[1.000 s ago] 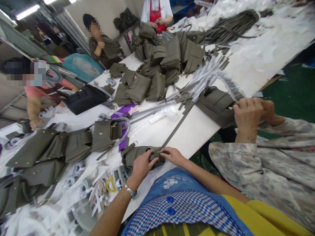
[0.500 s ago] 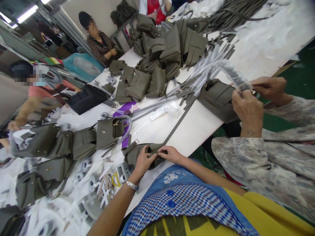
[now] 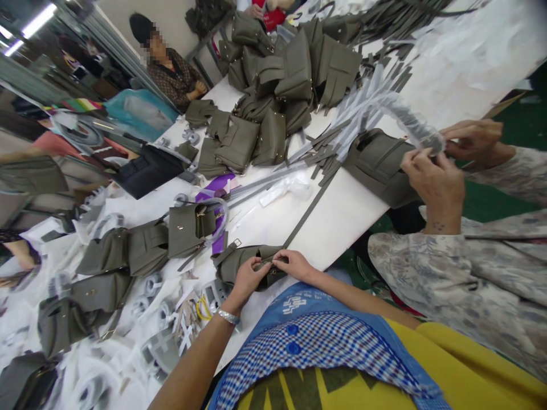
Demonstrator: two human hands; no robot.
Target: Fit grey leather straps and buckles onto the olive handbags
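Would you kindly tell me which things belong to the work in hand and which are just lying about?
In hand:
- olive bag, at the fingertips of the left hand and right hand
- long dark strip reaching it, apparently

Apparently lying about:
- purple piece
- crumpled clear plastic

The left grip (image 3: 249,277) and right grip (image 3: 298,265) hide part of the olive bag (image 3: 231,263); which part they pinch is too small to tell. Far beyond them, a red apron (image 3: 273,18) is cut off; far left, another bag (image 3: 32,174) is blurred.
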